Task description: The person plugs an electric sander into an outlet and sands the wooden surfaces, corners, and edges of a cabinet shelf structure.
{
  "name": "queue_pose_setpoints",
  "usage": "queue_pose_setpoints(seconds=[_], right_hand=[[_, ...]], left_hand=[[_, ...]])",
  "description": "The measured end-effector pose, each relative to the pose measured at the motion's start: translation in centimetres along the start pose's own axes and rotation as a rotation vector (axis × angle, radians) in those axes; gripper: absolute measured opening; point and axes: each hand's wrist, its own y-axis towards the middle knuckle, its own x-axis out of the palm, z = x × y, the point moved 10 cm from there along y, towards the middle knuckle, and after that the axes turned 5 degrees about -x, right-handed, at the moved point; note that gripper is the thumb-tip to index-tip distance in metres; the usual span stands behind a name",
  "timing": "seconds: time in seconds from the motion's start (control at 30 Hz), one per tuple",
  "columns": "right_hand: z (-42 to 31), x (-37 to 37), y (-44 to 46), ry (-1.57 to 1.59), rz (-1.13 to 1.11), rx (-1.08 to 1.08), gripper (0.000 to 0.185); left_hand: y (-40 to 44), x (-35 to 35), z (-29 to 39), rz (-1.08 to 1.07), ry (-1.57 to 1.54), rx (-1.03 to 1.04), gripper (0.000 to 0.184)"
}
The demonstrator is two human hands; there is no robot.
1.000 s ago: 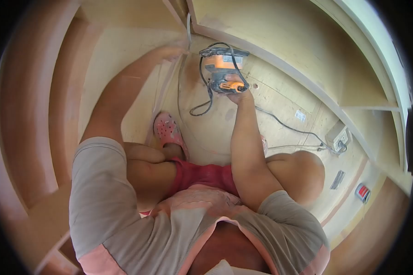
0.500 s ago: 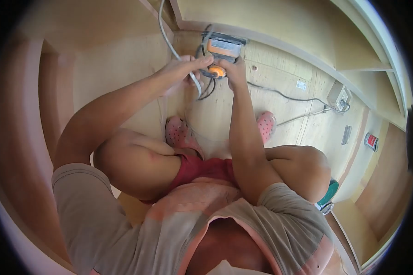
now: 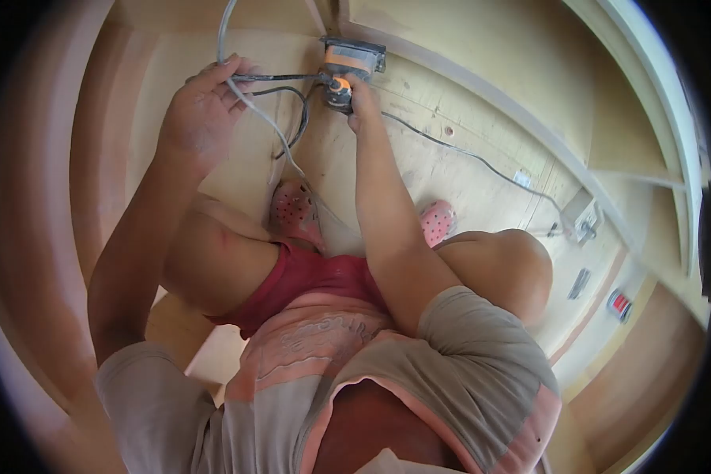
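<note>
An orange and black power sander [image 3: 354, 57] sits against the wooden panel at the top, below a ledge. My right hand [image 3: 363, 104] is closed around the sander's body near its orange-ringed end. A black cord [image 3: 280, 77] runs straight from that end to my left hand [image 3: 207, 107], raised on the left. There the thumb and fingers are closed loosely on the black cord, and a grey cable [image 3: 267, 118] crosses the same fingers. Part of the black cord hangs in a loop between the hands.
A dark cord [image 3: 474, 156] leads right to a socket box [image 3: 583, 217]. A red-labelled can [image 3: 620, 306] stands farther right. Pink clogs [image 3: 296, 212] are on my feet. Wooden side panels and a shelf ledge [image 3: 490, 87] close in around me.
My left hand has moved left, away from the sander, drawing the black cord out straight. The right hand stays on the sander. The whole view has shifted somewhat.
</note>
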Motion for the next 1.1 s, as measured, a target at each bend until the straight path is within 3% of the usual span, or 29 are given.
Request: queue_pose_setpoints(seconds=[0.17,0.27,0.47,0.97,1.03,1.1], right_hand=[[-0.9,2.2,2.7,0.000,-0.029,-0.018,0.032],[-1.3,2.8,2.6,0.186,-0.021,0.032,0.022],[-1.0,4.2,3.2,0.239,-0.045,0.018,0.023],[-0.3,3.2,4.1,0.340,-0.050,-0.019,0.026],[-1.2,3.1,3.5,0.330,-0.019,-0.020,0.026],[-1.9,4.2,3.6,0.437,-0.117,-0.016,0.025]], left_hand=[[-0.5,-1.6,-0.7,0.122,-0.034,0.042,0.019],[-0.5,0.1,-1.2,0.171,0.084,0.029,0.023],[0.2,1.6,-0.5,0.126,0.067,0.023,0.029],[0.4,1.4,-1.1,-0.079,0.071,-0.026,0.018],[-0.4,2.4,-0.3,-0.203,0.062,-0.025,0.018],[-0.6,2.4,0.0,-0.215,0.034,-0.018,0.018]])
